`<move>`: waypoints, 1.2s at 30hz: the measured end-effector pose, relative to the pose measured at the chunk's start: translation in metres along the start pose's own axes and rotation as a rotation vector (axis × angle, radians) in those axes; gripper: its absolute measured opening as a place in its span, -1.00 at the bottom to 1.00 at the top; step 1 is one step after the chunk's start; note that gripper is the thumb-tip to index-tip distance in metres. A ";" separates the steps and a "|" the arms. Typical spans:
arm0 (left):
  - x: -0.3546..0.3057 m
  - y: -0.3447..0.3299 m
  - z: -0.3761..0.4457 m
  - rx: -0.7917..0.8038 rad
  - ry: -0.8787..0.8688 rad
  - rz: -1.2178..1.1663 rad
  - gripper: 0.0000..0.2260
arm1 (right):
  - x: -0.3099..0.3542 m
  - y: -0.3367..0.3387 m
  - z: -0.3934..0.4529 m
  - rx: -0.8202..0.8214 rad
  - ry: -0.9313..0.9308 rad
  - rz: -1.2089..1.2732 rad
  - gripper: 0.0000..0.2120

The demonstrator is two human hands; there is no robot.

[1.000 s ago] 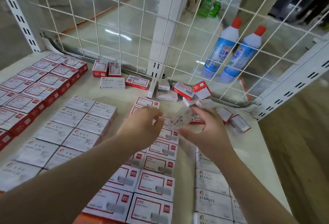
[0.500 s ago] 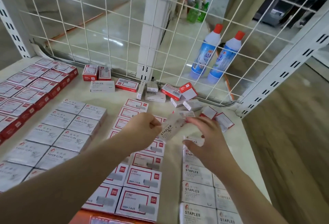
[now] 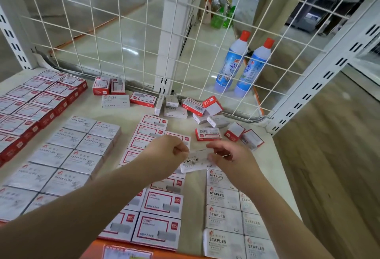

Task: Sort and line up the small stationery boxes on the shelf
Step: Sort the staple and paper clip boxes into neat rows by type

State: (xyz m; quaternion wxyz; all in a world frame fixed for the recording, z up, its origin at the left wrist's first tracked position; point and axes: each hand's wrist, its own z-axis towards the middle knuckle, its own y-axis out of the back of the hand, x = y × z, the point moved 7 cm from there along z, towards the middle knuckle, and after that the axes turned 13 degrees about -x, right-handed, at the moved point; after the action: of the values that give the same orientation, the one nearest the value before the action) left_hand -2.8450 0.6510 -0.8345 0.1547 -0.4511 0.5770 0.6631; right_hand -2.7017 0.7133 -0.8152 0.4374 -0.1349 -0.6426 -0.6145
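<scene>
White wire mesh [image 3: 115, 38] backs the shelf [image 3: 131, 112], and through it I see a glossy floor and two blue bottles with red caps [image 3: 244, 63] standing behind the far right corner. On the shelf, red boxes [image 3: 37, 104] sit in rows along the left edge, grey paper clip boxes [image 3: 72, 151] form a block beside them, and red-framed white boxes [image 3: 156, 207] run in two columns up the middle. Near the right edge I have a column of white staples boxes [image 3: 223, 215] lined up toward the front.

Both of my hands meet above the middle of the shelf. My left hand [image 3: 164, 156] is curled, with its fingertips at the left end of one white staples box [image 3: 195, 162], and my right hand [image 3: 232, 160] pinches the right end of that same box. The box is blurred and sits level at the far end of the staples column; I cannot tell whether it touches the shelf.

Along the back edge, loose boxes [image 3: 193, 106] lie scattered at odd angles, some on their sides, and a few more [image 3: 236, 133] lie tumbled near the far right corner.
</scene>
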 end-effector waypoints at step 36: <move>0.011 -0.005 -0.010 -0.004 0.080 -0.013 -0.87 | -0.003 0.005 -0.008 -0.048 0.026 0.090 -0.53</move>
State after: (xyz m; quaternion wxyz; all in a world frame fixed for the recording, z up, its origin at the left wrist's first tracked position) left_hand -2.8430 0.6395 -0.8449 0.1348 -0.4812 0.5786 0.6446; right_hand -2.6929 0.7078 -0.8156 0.4696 -0.1661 -0.6154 -0.6109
